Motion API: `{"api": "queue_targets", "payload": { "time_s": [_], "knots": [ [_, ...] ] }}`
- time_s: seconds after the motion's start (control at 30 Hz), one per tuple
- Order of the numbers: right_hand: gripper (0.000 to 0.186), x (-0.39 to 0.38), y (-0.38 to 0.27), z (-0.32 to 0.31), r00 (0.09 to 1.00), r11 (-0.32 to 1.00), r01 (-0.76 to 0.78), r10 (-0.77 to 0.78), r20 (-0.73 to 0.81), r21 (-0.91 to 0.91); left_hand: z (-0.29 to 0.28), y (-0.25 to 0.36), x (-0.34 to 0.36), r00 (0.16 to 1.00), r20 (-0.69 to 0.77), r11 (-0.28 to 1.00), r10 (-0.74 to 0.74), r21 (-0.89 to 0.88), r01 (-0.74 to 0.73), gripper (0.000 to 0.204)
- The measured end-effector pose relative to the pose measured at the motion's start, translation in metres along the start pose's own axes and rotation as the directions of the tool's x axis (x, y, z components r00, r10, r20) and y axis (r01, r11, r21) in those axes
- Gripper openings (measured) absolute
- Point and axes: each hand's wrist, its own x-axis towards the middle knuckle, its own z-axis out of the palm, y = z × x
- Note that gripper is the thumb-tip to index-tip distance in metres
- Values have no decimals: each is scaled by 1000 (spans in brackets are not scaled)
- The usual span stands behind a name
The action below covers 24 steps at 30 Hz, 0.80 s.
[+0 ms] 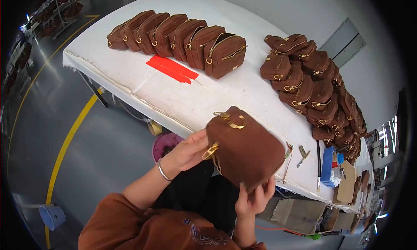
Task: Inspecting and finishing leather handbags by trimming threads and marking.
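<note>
A brown fabric bag [249, 148] with gold rings and zip pulls is held up in front of me, over the table's near edge. My left hand [193, 151] grips its left side by the gold hardware, fingers partly behind the bag. At the lower right corner my right hand [256, 198] pinches the bag's edge between thumb and fingers. The broad face of the bag is plain, and its far side is hidden from me.
Similar brown bags [226, 54] stand in a row on the white table [130, 82], beside red tape strips [171, 69]. More bags [321, 93] are piled at right. Small snips [302, 156] and a blue box [328, 167] lie near the edge. Below are a pink bin [158, 148] and cardboard box [299, 213].
</note>
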Motion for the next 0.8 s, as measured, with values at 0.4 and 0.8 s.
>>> {"api": "queue_targets", "payload": {
  "time_s": [0.4,0.8],
  "knots": [
    [61,-14,14,24,849,782,-478,528,-17,399,8,-2,2,949,-301,988,-92,93,126,22],
    [60,7,8,36,678,437,-561,730,87,703,9,8,20,937,-341,952,-77,253,171,22]
  ]
}}
